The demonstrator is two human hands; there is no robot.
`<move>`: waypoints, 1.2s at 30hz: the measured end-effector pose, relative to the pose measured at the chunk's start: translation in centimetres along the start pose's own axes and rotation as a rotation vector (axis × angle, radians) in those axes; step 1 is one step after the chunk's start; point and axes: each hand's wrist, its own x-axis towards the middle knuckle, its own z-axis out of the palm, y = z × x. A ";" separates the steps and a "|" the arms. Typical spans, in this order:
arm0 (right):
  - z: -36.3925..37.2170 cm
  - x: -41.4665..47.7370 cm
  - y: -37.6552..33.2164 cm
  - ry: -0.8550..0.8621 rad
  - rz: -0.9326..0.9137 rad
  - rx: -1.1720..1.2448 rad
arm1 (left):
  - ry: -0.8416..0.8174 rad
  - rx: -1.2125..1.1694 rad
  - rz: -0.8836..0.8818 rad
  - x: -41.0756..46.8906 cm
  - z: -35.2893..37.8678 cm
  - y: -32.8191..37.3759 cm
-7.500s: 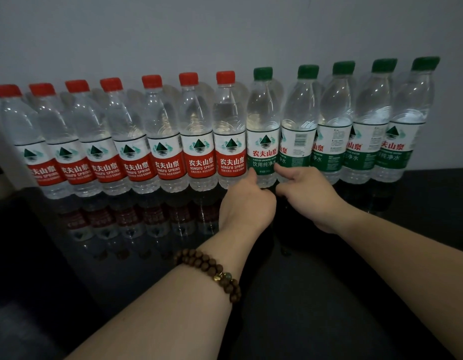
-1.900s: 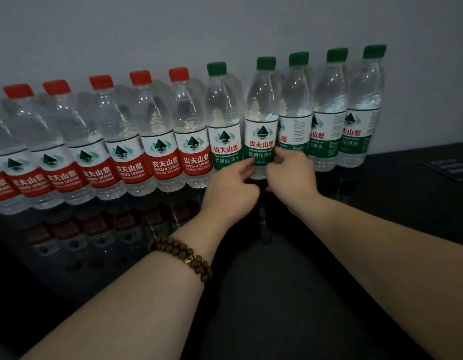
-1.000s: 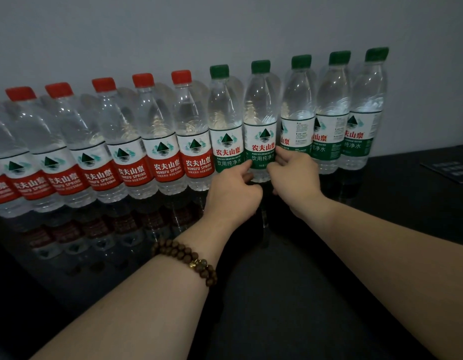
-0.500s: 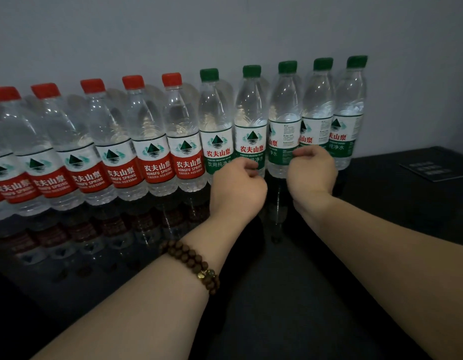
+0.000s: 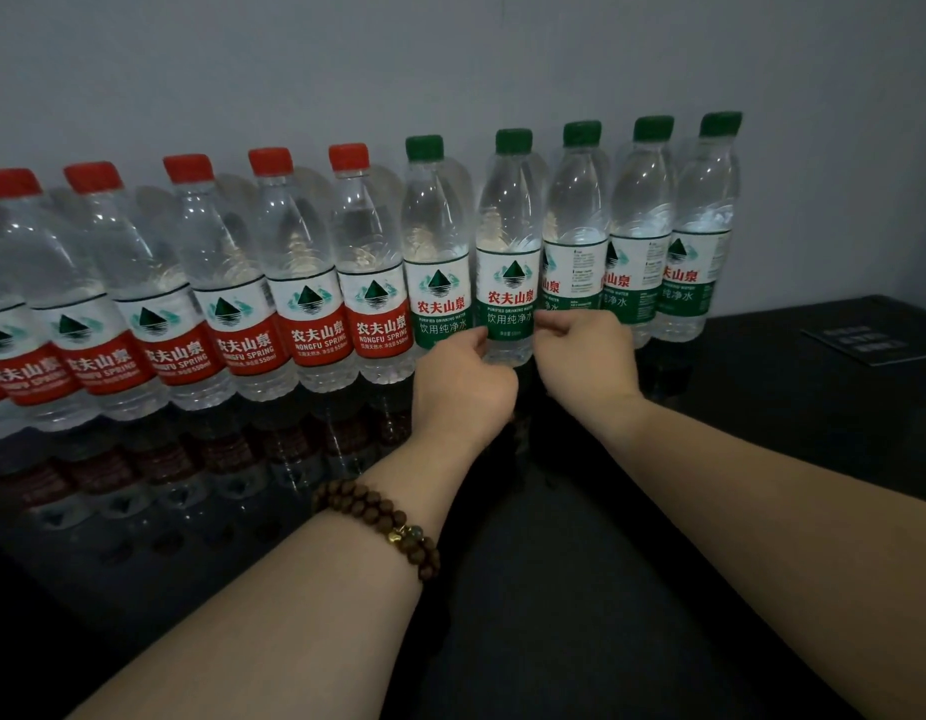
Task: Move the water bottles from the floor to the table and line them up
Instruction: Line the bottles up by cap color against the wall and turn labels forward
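Observation:
A row of clear water bottles stands on the glossy black table (image 5: 580, 589) against the grey wall. The red-capped bottles (image 5: 305, 283) are on the left and the green-capped ones (image 5: 705, 262) on the right. My left hand (image 5: 463, 384), with a bead bracelet on its wrist, has curled fingers and its thumb lies on the lower left side of the second green-capped bottle (image 5: 508, 283). My right hand (image 5: 585, 356) is curled against the lower part of the third green-capped bottle (image 5: 575, 241), hiding its base. The bottle bases behind both hands are partly covered.
A dark card (image 5: 866, 343) lies flat on the table at the right. The wall stands directly behind the bottles. The table's front-left part falls off into darkness. Reflections of the bottles show in the table top.
My right hand has shifted left, from in front of the fourth green-capped bottle to the third. My left hand stays at the second green-capped bottle. The view has shifted slightly.

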 end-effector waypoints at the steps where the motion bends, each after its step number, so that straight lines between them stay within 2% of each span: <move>1: 0.1 0.1 0.1 -0.024 0.006 0.029 | 0.001 0.001 0.006 0.0 0.0 -0.1; 5: 0.4 0.7 0.7 -0.077 0.048 0.110 | 0.016 0.006 0.019 0.2 0.2 -0.2; 7: 0.5 0.7 0.8 -0.046 0.039 0.097 | 0.030 0.028 0.022 0.3 0.2 -0.3; 9: 0.3 0.8 0.7 0.062 0.057 0.096 | 0.030 0.054 0.020 0.5 0.2 -0.4; 14: -1.0 1.5 0.6 0.350 0.363 0.311 | -0.095 0.090 0.052 0.9 0.7 -0.7; 15: -1.4 1.3 0.5 0.327 0.388 0.340 | -0.156 0.124 0.072 0.7 0.8 -0.7; 17: -2.6 0.7 0.2 0.125 0.396 0.397 | -0.240 0.232 0.105 0.2 1.0 -0.3; 19: -4.5 0.3 0.5 -0.150 0.387 0.452 | -0.219 0.365 0.117 0.2 1.1 0.6; 20: -5.4 0.2 0.8 -0.235 0.384 0.505 | -0.200 0.424 0.103 0.2 1.3 1.2; 22: -6.6 -0.1 1.2 -0.276 0.392 0.632 | -0.155 0.458 0.038 0.1 1.9 2.3; 24: -6.6 -0.5 1.2 -0.206 0.382 0.685 | -0.087 0.428 -0.031 -0.3 3.0 2.6; 27: -6.1 -0.5 1.7 -0.021 0.276 0.548 | 0.011 0.354 -0.026 -1.0 4.8 2.5; 30: -5.9 0.1 2.4 0.134 0.174 0.325 | -0.051 0.301 0.129 -0.9 5.9 2.7; 33: -5.4 0.5 2.8 0.115 0.130 0.197 | -0.023 0.244 0.167 -0.4 6.3 2.3; 36: -4.8 0.8 3.0 -0.018 0.106 0.175 | -0.041 0.237 0.149 -0.1 6.2 1.8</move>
